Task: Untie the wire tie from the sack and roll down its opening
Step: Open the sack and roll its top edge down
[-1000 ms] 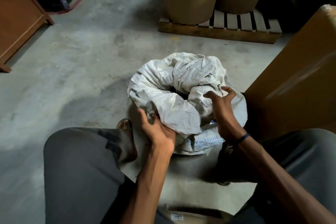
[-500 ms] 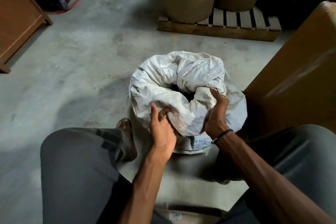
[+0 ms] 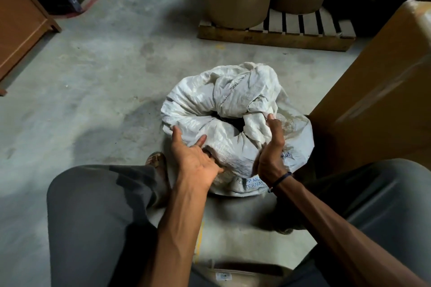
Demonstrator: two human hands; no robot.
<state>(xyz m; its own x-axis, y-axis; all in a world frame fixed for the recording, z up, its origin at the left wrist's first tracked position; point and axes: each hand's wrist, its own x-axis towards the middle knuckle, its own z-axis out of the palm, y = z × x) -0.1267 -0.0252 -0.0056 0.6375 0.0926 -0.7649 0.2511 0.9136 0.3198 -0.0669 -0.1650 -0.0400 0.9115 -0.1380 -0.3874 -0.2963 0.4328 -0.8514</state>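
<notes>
Mostly done: sack (image 3: pixel 233 105) mouth open, rim rolled into thick collar, no wire tie visible. Left hand (image 3: pixel 198 163) fingers spread under roll; right hand (image 3: pixel 271 154) cupping roll, fingers loosely curled.

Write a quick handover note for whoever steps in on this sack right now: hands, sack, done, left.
Left hand: open, palm against the near rolled rim of the sack.
Right hand: cupped around the rim's right side, thumb up.
Sack: on the floor between the knees, mouth open, rim bunched into a thick roll.
Done: no wire tie visible; opening partly rolled.
Left: roll the far side down evenly.
</notes>
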